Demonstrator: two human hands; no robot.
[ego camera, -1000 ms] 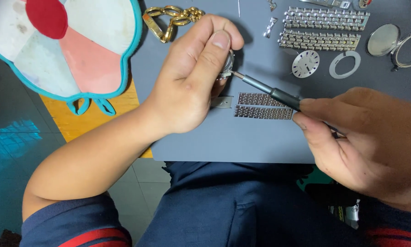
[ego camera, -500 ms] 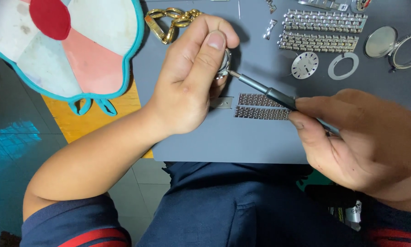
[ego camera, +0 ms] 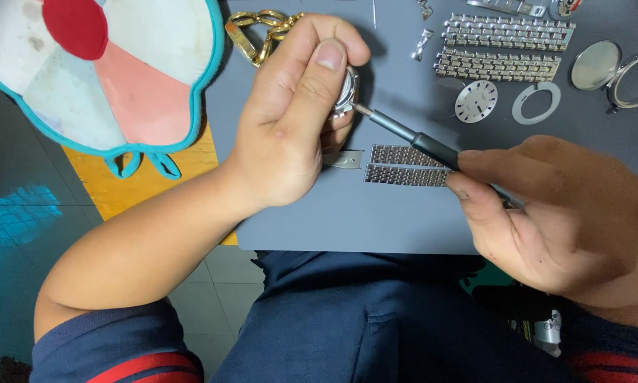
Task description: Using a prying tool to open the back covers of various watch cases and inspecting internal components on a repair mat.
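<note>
My left hand (ego camera: 290, 120) pinches a small round silver watch case (ego camera: 346, 92) between thumb and fingers, held on edge above a grey work mat (ego camera: 390, 213). My right hand (ego camera: 560, 213) grips a thin dark screwdriver (ego camera: 411, 138), and its tip touches the right side of the watch case. Two silver mesh bracelet strips (ego camera: 407, 167) lie on the mat just below the tool, beside a small curved silver link (ego camera: 345, 159).
At the mat's far edge lie two longer silver link bracelets (ego camera: 507, 46), a watch dial (ego camera: 475, 101), a flat ring (ego camera: 536, 103), a round case back (ego camera: 594, 65), a bezel (ego camera: 634, 78) and a gold chain (ego camera: 258, 32). A teal-rimmed cushion (ego camera: 92, 71) sits at left on a yellow surface (ego camera: 145, 184).
Both hands have held nearly still. My left hand has shifted slightly and the screwdriver tip stays against the watch case.
</note>
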